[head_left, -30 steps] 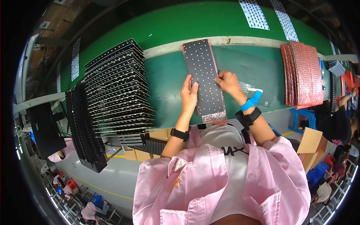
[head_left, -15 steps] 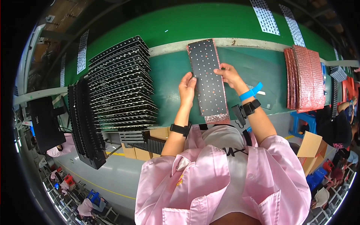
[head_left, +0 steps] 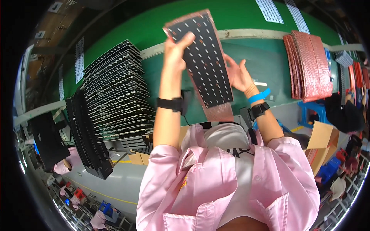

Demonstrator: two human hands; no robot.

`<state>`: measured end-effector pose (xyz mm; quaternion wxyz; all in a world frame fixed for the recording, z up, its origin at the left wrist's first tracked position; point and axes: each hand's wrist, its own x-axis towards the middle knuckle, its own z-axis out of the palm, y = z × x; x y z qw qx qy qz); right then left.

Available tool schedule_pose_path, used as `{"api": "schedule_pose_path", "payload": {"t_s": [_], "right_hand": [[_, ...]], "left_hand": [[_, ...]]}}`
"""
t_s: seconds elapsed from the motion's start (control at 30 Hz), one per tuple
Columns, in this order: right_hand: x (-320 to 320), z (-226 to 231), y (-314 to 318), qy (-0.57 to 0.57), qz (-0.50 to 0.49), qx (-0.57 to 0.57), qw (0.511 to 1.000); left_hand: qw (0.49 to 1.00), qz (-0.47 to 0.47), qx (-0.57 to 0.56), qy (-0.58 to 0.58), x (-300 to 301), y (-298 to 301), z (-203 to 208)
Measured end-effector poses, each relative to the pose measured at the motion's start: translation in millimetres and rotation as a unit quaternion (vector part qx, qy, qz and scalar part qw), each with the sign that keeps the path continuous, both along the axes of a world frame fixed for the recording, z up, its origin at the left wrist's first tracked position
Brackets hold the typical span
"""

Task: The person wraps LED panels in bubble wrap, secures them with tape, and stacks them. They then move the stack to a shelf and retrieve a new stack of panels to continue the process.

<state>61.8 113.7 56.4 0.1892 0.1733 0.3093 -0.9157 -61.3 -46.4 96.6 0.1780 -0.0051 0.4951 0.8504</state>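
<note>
A black panel dotted with small white marks point(head_left: 206, 65) is raised over the bench, tilted, inside a pink bubble-wrap bag point(head_left: 219, 113). The bag's clear end hangs past the panel's near edge. My left hand point(head_left: 175, 54) grips the upper left edge, thumb on the face and fingers behind. Beside the right edge, my right hand point(head_left: 239, 76) is open, its thumb apart, with some fingers close to or against the bag; contact is hard to make out.
To the left, a stack of black panels point(head_left: 115, 88) stands fanned on the green bench point(head_left: 254, 57), with more dark strips point(head_left: 86, 133) beside it. At the right lies a pile of pink bubble-wrap bags point(head_left: 310, 65). A cardboard box point(head_left: 320, 144) and blue stool point(head_left: 314, 113) are below.
The bagged panel has been lifted and tilted. My left hand has moved up its left edge and now grips it; the right hand has loosened, its thumb off the panel's face.
</note>
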Motion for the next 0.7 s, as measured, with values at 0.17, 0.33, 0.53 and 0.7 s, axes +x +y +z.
{"api": "schedule_pose_path", "payload": {"t_s": [0.17,0.33,0.53,0.7], "right_hand": [[49.7,-25.9,-3.4,-0.016,0.165,-0.144,0.976],[73.9,-58.9,-6.6,0.037,0.192,0.157,0.968],[83.0,-62.8,9.8,-0.052,0.082,0.241,0.966],[87.3,-64.2,8.4,-0.058,0.084,0.237,0.966]], "left_hand": [[0.996,-0.034,0.018,0.082,-67.1,-8.0,40.9],[0.978,-0.007,0.012,0.208,-84.3,-2.3,49.9],[0.979,-0.051,0.035,0.196,-102.8,-8.6,46.2],[0.983,-0.031,0.045,0.175,-122.4,-17.8,45.7]]}}
